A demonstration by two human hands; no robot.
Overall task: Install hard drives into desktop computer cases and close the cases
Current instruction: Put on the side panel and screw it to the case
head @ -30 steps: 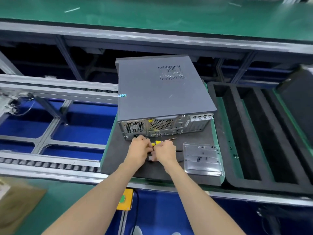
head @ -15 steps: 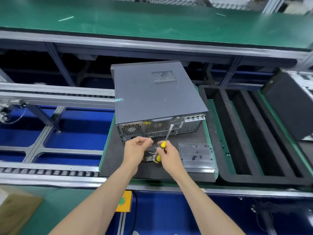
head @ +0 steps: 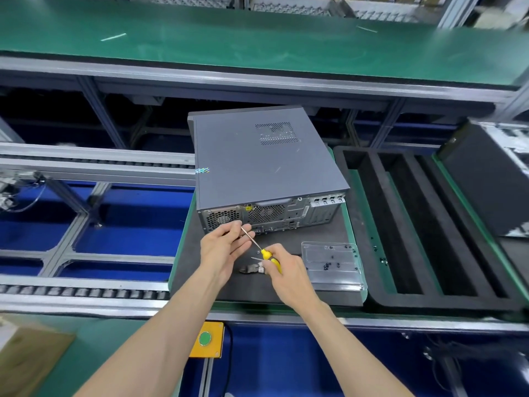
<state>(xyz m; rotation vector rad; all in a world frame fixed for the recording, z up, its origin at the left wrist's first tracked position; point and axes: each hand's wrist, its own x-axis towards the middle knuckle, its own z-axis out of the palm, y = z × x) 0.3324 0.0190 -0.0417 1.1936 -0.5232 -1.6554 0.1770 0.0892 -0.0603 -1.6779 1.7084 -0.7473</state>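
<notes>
Black mat [head: 200, 270], right hand [head: 286, 270] gripping screwdriver [head: 267, 255]

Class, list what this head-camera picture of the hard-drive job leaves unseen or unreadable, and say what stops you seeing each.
- Inside of the computer case, any hard drive: hidden by its closed grey panel.
- Screwdriver tip: covered by the left hand fingers.
- Pliers: handles behind the right hand.
- Screws in the clear tray: too small to count.
- Second case: cut by the right edge, blurred.
</notes>
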